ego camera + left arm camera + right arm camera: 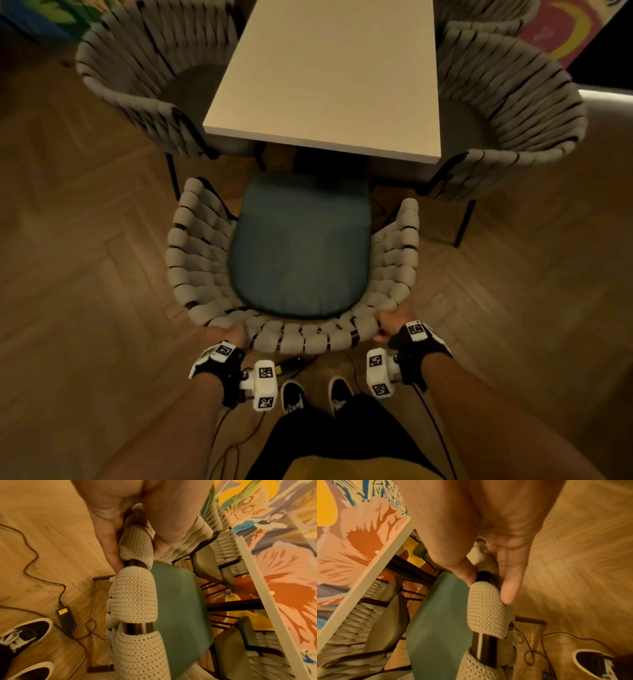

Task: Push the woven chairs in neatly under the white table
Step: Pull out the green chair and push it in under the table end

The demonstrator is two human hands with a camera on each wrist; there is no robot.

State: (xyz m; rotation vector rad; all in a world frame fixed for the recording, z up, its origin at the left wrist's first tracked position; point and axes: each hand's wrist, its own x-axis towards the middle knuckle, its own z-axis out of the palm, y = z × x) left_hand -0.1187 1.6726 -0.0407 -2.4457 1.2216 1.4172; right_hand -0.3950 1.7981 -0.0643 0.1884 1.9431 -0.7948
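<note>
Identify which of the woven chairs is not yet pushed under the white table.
The near woven chair with the teal cushion, gripped at its back rail by the left hand and right hand. The side chairs' seats reach under the table.

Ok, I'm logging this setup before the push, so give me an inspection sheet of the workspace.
Surface: white table, bare top.
Job's things: near woven chair, teal cushion, just short of the table's edge; side woven chairs partly under.
Clutter: power adapter on the floor.
Grippers: left hand and right hand grip the backrest rim.
Cables: cords on the floor near the shoes.
Surroundings: herringbone wood floor, colourful mural.
</note>
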